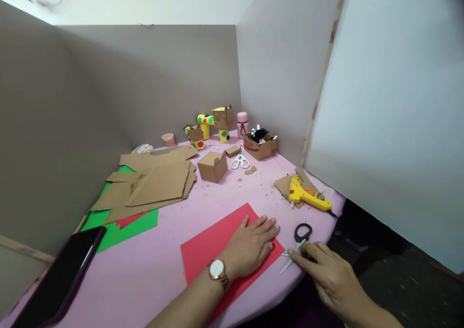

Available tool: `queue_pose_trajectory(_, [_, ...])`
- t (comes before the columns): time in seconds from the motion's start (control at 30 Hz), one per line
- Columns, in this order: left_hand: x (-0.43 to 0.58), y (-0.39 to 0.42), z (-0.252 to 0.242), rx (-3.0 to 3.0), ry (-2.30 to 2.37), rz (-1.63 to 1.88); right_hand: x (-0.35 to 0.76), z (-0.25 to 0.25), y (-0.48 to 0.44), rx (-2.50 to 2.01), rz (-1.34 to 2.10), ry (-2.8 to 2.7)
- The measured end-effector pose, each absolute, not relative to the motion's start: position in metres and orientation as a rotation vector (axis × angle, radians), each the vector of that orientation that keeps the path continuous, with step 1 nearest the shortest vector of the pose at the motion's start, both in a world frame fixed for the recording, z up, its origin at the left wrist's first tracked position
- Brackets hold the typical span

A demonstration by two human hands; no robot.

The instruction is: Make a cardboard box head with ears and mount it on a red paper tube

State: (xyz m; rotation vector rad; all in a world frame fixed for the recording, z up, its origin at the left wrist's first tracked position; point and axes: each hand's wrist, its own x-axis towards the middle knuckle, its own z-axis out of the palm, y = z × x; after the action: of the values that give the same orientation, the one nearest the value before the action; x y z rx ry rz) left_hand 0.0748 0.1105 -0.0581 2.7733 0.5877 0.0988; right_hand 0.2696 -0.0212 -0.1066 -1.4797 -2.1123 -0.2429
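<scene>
A red sheet of paper lies at the table's near edge. My left hand, with a watch on the wrist, rests flat on it with fingers stretched out. Just right of the sheet, my right hand holds a pair of black-handled scissors. One handle loop shows beyond the fingers; the other is mostly hidden by them. The blades are parted, close to the sheet's right corner. Whether they touch the paper, I cannot tell.
A yellow glue gun lies on cardboard scraps at the right. Behind stand a small cardboard box, white scissors and a box of markers. Cardboard sheets and green paper lie left, near a phone.
</scene>
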Motion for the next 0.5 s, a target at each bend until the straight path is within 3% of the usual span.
queue_pose_trajectory(0.5, [0.0743,0.1111,-0.0621,2.788,0.574,0.109,0.2619,-0.1083,-0.0224,-1.385,-0.217,-2.204])
